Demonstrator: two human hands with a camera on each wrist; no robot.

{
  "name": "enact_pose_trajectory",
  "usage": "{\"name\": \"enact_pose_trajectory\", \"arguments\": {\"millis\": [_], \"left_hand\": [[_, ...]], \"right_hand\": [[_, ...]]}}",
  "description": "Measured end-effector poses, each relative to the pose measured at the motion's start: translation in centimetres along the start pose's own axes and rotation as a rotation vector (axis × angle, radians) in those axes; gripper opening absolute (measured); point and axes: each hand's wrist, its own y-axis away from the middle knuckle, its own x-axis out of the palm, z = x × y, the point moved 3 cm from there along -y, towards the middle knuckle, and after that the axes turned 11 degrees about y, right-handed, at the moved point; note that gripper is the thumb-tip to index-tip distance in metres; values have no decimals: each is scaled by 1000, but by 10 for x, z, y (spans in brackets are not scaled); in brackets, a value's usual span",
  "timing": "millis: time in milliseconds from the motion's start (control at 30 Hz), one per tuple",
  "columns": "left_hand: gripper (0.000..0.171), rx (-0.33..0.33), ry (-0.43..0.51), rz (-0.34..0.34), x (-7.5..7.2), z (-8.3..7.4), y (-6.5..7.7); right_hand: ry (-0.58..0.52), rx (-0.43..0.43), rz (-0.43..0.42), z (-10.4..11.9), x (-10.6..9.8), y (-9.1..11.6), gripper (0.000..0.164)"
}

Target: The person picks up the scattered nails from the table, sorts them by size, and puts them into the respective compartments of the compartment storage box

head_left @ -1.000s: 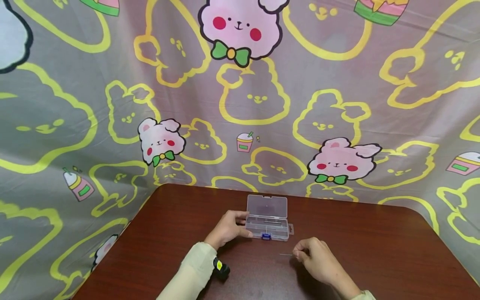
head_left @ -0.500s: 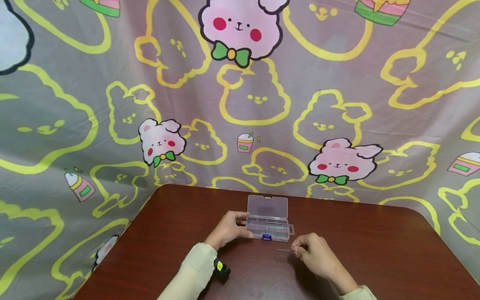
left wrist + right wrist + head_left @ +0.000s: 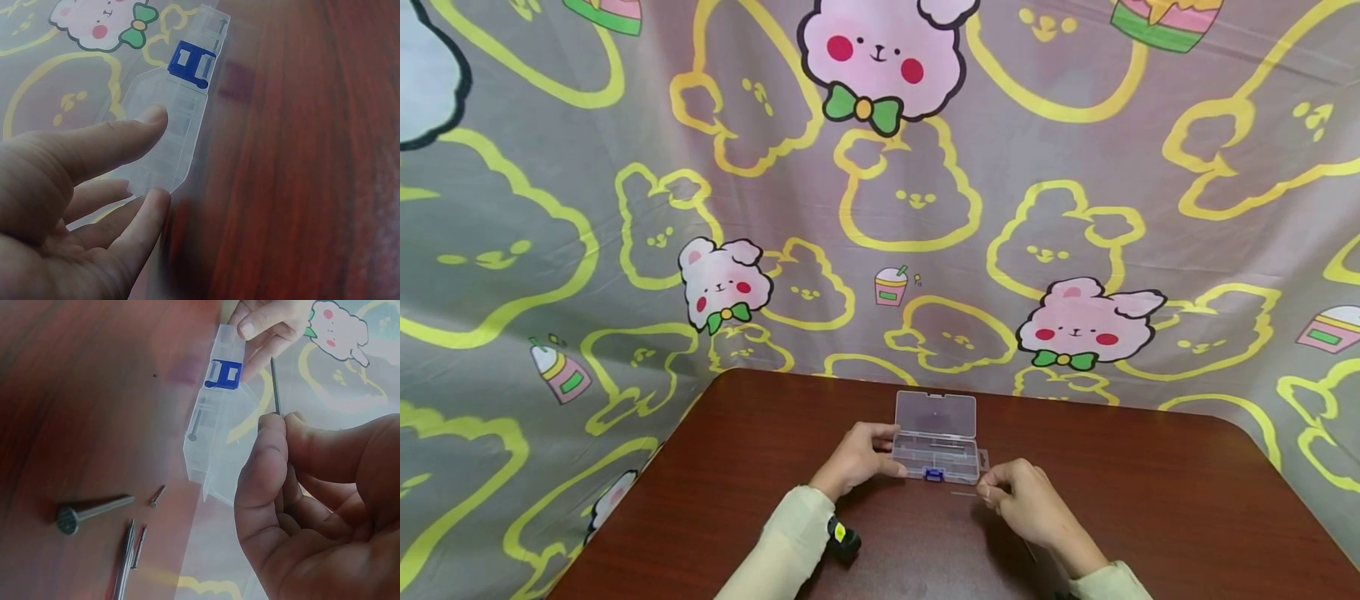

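Note:
A clear plastic divided box (image 3: 957,477) stands on the table with its lid (image 3: 935,408) raised and a blue latch (image 3: 933,475) at the front. My left hand (image 3: 859,454) holds the box's left end, thumb at the front and fingers behind. Just off the box's front right corner, my right hand (image 3: 1018,498) pinches a thin nail (image 3: 275,387) between thumb and forefinger, its pointed end sticking out. Another nail (image 3: 195,422) lies inside the box, seen through the wall. The pinched nail's head is hidden by the fingers.
On the brown table (image 3: 760,450) under my right hand lie a thick nail (image 3: 100,509), a small nail (image 3: 158,495), a thin nail (image 3: 141,546) and a longer pointed one (image 3: 125,559). A printed cloth (image 3: 917,275) hangs behind the table.
My right hand has moved away from me and slightly left with the nail, closer to the box's front right corner. The left hand and the box have stayed in place.

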Motion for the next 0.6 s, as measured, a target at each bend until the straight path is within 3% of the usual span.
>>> {"name": "enact_pose_trajectory", "arguments": {"millis": [600], "left_hand": [[71,9,16,0,0,-1,1]], "right_hand": [[-9,-3,3,2,-1,-9,26]]}}
